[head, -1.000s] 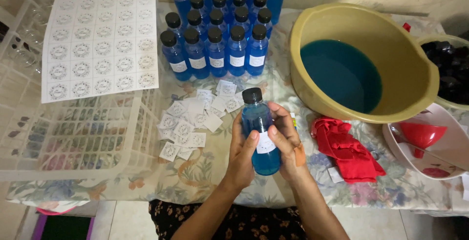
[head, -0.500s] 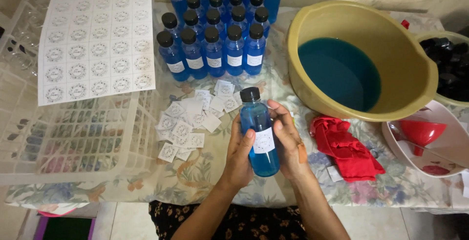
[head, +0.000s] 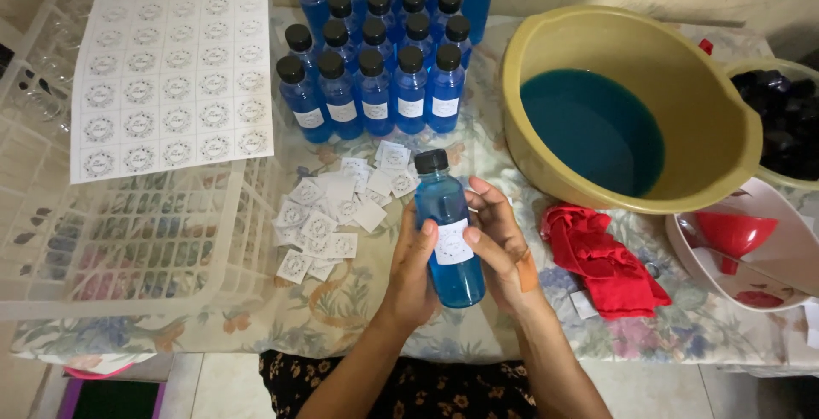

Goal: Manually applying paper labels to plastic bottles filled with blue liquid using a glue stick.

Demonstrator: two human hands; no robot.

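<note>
Head view: since the earlier frame the blue bottle (head: 449, 229) is staying upright between both hands, label now facing up. Left hand (head: 413, 272) and right hand (head: 502, 247) are clamping its smooth plastic sides, thumbs pressing the white paper label (head: 452, 242). Cut stickers (head: 337, 212) are lying left of the hands; crumpled red cloth (head: 604, 258) right.

I think this is a home used for small craft production. I see a table with a flowered cloth (head: 358, 317), a tiled floor below, and a plastic basin (head: 725, 129) of blue liquid. Many capped blue bottles (head: 375, 52), a sheet of round labels (head: 171, 69) and a red funnel (head: 734, 233) show hand bottling.
</note>
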